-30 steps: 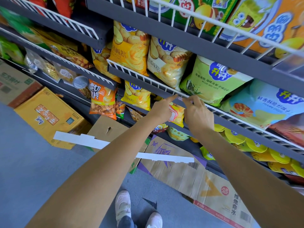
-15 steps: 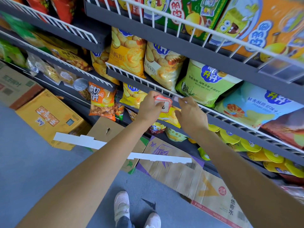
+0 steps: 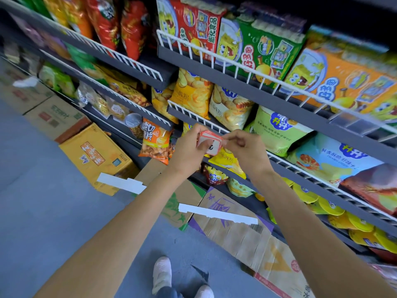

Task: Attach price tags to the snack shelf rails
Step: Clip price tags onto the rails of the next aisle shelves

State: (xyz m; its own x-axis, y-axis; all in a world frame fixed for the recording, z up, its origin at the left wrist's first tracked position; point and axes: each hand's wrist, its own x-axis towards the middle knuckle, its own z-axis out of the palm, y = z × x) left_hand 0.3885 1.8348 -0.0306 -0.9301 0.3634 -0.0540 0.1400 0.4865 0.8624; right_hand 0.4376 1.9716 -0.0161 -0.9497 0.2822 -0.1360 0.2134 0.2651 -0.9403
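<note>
Both hands meet in front of the middle shelf rail [image 3: 193,117], just off its wire edge. The left hand [image 3: 189,147] grips a small stack of red-bordered tags [image 3: 209,143], fingers curled around its left side. The right hand [image 3: 245,147] pinches the stack's right edge between thumb and forefinger, the other fingers loosely curled. The tags hang in the air just before the rail, not touching it; the writing on the top tag is too blurred to read.

Below the hands there is open space down to the grey floor [image 3: 43,211], where flattened cartons [image 3: 236,233] and two white strips [image 3: 217,214] lie along the shelf foot. A yellow box [image 3: 94,155] stands left of them. Shoes [image 3: 162,274] show at the bottom edge, partly cut off.

Chip bags [image 3: 193,97] lean against the wire guards, their lower edges hidden behind the rails. The hands cover part of a yellow bag [image 3: 227,160] on the shelf below. The frame's right and top edges crop the upper shelves, and the far left is smeared by blur.
</note>
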